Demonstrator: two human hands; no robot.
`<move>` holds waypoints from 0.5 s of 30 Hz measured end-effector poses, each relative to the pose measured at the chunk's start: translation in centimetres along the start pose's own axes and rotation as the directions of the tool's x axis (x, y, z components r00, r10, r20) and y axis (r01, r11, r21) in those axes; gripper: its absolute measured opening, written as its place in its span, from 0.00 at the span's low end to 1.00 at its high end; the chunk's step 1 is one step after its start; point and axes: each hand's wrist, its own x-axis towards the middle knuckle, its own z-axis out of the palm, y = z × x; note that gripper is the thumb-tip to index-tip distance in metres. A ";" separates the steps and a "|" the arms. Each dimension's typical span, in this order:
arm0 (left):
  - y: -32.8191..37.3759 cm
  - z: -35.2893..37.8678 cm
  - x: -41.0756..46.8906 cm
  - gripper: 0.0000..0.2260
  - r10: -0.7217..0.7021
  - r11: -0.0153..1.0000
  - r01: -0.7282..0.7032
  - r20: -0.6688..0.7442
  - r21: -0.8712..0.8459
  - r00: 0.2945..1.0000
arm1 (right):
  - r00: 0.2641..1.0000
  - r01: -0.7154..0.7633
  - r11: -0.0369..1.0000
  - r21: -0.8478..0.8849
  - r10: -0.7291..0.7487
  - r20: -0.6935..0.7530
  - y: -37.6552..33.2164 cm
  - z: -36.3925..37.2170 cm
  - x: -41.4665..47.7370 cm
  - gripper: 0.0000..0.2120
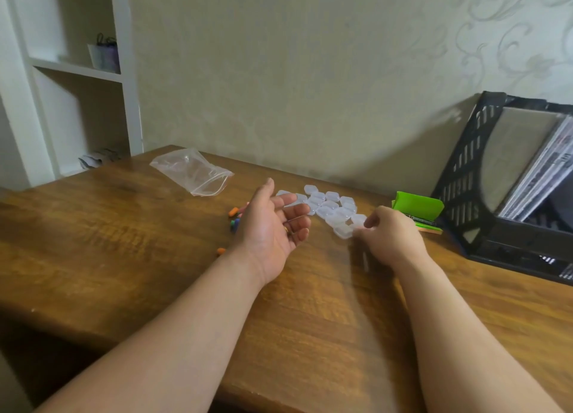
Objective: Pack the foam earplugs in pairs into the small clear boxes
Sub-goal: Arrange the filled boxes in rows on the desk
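- Foam earplugs [235, 219] – a small bright cluster, orange, green and blue, lying on the wooden table [124, 226] just behind the left hand, partly hidden by it.
- One stray orange earplug [221, 251] sits apart, nearer the table's front, beside the left wrist.
- Small clear boxes [331, 209] are bunched in a loose patch to the right of the earplugs, touching one another, between the two hands.
- Left hand [273, 226] hangs above the table, palm turned up and inward, fingers spread and relaxed – nothing in it. A ring [286, 229] shows on one finger.
- Right hand [390, 236] is down at the near right corner of the patch, fingers curled in, their tips at the nearest box [344, 232]; the blur there hides whether it pinches that box or only touches it.
- Farther back on the left, a clear zip bag [192, 170] lies flat.
- Right of the boxes, a green holder [417, 208] stands by the wall, and beside it a black file rack [465, 170] with papers in it.
- White shelves [77, 68] stand beyond the table's left end.
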 end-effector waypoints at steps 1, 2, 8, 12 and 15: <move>0.0 0.0 0.0 0.25 -0.001 1.000 0.001 0.002 -0.003 1.000 | 1.000 -0.001 1.000 -0.008 0.001 0.013 -0.1 0.0 0.0 0.08; 0.0 0.0 0.0 0.26 -0.002 1.000 0.002 0.002 -0.006 1.000 | 1.000 -0.003 1.000 -0.011 0.003 0.023 -0.1 0.1 0.1 0.08; -0.1 0.0 0.2 0.26 -0.006 1.000 0.006 0.007 -0.017 1.000 | 0.997 0.060 0.997 -0.039 -0.062 -0.037 -0.6 0.5 0.1 0.11; -0.2 -0.1 0.3 0.26 -0.006 1.000 0.006 0.002 -0.011 1.000 | 0.989 0.147 0.981 -0.125 -0.144 0.029 -2.4 0.7 -0.8 0.20; -0.2 -0.1 0.3 0.25 -0.005 1.000 0.005 0.004 -0.008 1.000 | 0.978 0.205 0.964 -0.171 -0.197 0.062 -3.8 0.7 -1.6 0.20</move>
